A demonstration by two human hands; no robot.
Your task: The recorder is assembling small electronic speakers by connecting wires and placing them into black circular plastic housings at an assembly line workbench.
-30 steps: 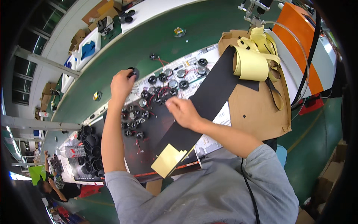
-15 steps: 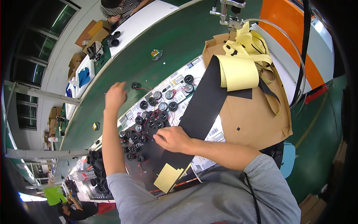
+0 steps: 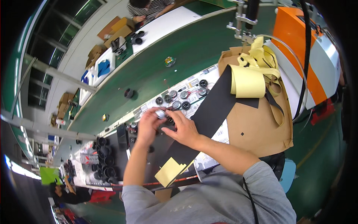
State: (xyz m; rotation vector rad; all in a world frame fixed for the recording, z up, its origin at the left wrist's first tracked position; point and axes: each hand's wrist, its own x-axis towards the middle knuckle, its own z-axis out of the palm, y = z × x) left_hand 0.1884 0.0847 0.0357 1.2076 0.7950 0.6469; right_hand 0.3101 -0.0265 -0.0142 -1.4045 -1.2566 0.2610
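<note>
In front of me, my left hand (image 3: 148, 125) is closed round a small round speaker (image 3: 160, 114) with a silver back. My right hand (image 3: 183, 128) is beside it, thumb apart from the fingers and fingertips at the speaker's edge. Several black speakers (image 3: 186, 105) with silver magnets and red wires lie on the printed white sheet beyond the hands. Others are partly hidden behind the hands. Under my right forearm runs a wide black strip (image 3: 209, 108), its yellow-backed roll (image 3: 248, 83) at the far end. A yellow backing piece (image 3: 170, 172) lies near me.
A cardboard sheet (image 3: 257, 136) lies at right, by an orange and grey machine (image 3: 289, 44). On the green surface stand a black cup-shaped part (image 3: 128, 93) and small round parts (image 3: 170, 61). Black housings (image 3: 106, 158) crowd the left. Another person (image 3: 151, 11) sits across.
My left hand has come back from the green surface to my right hand and now holds a speaker. A black cup-shaped part shows where it was. The view has shifted.
</note>
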